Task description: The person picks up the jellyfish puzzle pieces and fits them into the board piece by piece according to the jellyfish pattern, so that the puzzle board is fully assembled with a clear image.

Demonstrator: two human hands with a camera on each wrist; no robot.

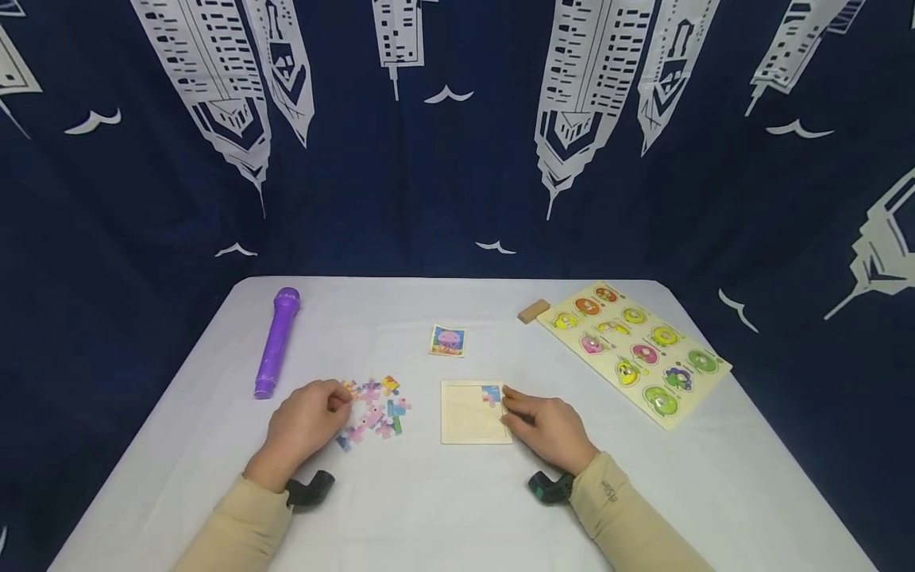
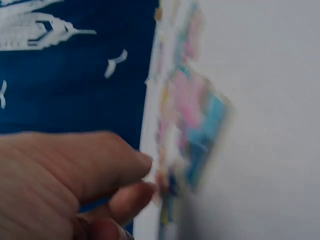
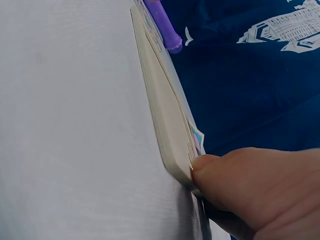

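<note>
My left hand [image 1: 307, 419] is at the left side of a loose pile of jigsaw pieces [image 1: 373, 415] in pink, blue and yellow. Its fingers are bent; in the left wrist view the thumb [image 2: 112, 162] and a fingertip stand close together, with nothing visible between them. That view is blurred. My right hand [image 1: 549, 429] grips the right edge of a pale wooden puzzle tray [image 1: 465, 417], the thumb [image 3: 220, 172] on its near corner in the right wrist view. One blue-and-pink piece [image 1: 491, 395] lies in the tray's upper right corner.
A small picture card [image 1: 448, 341] with a pink creature lies behind the tray. At the left is a purple microphone-shaped toy [image 1: 277, 343]. A fruit puzzle board [image 1: 636, 349] lies at the right, beside a small brown block [image 1: 533, 311]. A dark patterned curtain [image 1: 429, 175] hangs behind the table.
</note>
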